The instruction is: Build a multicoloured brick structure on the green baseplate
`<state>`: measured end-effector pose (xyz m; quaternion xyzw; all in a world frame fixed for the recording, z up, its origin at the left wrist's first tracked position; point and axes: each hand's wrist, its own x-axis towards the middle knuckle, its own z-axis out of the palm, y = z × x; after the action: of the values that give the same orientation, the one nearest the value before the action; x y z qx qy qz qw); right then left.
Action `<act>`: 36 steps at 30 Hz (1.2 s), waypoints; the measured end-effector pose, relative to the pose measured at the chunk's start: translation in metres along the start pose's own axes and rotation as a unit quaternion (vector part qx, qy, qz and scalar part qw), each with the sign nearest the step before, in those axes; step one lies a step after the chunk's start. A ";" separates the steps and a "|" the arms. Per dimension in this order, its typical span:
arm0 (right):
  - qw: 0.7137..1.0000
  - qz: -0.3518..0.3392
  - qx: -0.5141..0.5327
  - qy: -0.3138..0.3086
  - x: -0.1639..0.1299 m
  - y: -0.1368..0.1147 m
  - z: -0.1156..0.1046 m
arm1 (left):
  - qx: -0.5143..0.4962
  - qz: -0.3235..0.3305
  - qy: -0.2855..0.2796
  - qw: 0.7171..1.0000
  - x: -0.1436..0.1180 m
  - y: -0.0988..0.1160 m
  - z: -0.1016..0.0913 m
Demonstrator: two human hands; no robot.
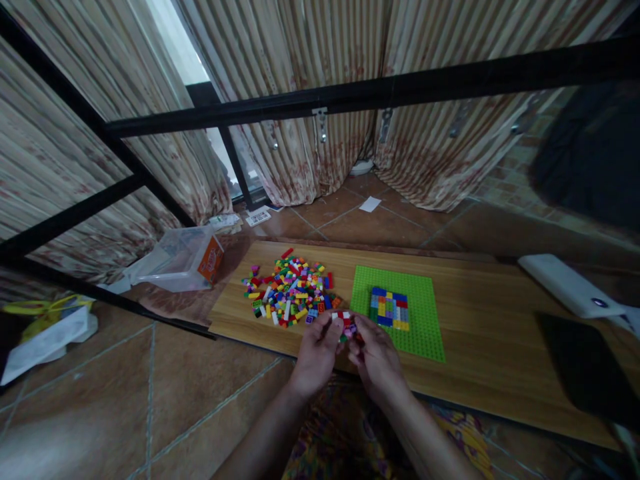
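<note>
Both my hands meet over the near edge of a low wooden board (480,333). My left hand (316,353) and my right hand (376,357) pinch a small cluster of joined bricks (345,325), red, white and pink, between their fingertips. Just beyond lies a pile of loose coloured bricks (290,290). To its right a green baseplate (400,317) lies flat, carrying a small block of blue, yellow and grey bricks (389,308).
A clear plastic box (180,260) with an orange label lies on the tiled floor at left. A white slab (570,285) and a dark flat object (585,367) rest on the board's right end. Black metal bars and curtains stand behind.
</note>
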<state>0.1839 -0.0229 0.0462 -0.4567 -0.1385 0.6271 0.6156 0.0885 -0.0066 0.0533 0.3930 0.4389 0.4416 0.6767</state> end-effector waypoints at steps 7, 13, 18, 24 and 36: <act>0.997 0.061 0.001 0.040 0.000 -0.004 0.001 | -0.036 -0.030 -0.008 0.999 0.001 -0.004 -0.002; 0.994 0.001 -0.097 0.049 0.000 -0.003 0.005 | 0.085 0.051 -0.009 0.995 -0.001 -0.001 -0.002; 0.991 -0.055 -0.108 0.051 0.002 0.003 0.005 | 0.129 0.107 0.014 0.986 0.002 -0.010 -0.004; 0.980 -0.101 -0.160 0.065 0.003 0.008 0.002 | 0.119 0.094 0.015 0.988 0.001 -0.014 -0.004; 0.970 -0.155 -0.163 0.089 0.012 0.014 0.012 | 0.035 0.070 0.080 0.994 0.010 -0.019 0.005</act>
<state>0.1683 -0.0098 0.0379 -0.5778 -0.2525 0.4503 0.6321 0.1004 -0.0040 0.0347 0.4097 0.4787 0.5020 0.5925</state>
